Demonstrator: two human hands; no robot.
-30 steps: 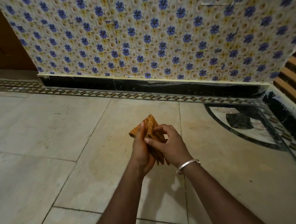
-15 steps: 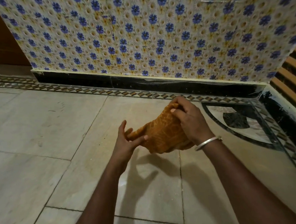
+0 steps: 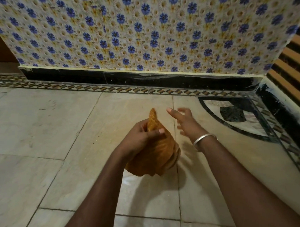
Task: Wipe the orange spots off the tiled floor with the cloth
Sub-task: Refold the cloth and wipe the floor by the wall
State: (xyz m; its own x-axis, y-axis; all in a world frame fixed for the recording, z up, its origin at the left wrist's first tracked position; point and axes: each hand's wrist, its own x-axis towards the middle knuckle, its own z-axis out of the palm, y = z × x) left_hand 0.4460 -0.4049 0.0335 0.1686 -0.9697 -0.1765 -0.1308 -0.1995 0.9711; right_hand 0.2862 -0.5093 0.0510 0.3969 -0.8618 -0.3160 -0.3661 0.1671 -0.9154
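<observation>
Floral wall [image 3: 141,35] edges tiled floor [image 3: 33,129]; left grip [image 3: 138,138] holds cloth [image 3: 158,156]; right grip [image 3: 186,123] wide.

orange textured cloth [image 3: 154,153] bunched, hanging above pale tiled floor [image 3: 42,129], one corner pointing up, faint orange smudge on floor [image 3: 160,113]

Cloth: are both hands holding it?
No, only the left hand grips the cloth; the right hand hovers open beside it, fingers spread, clear of it.

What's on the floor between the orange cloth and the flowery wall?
Past the cloth, only bare floor tile, then the patterned border strip and black skirting, in the head view.
</observation>
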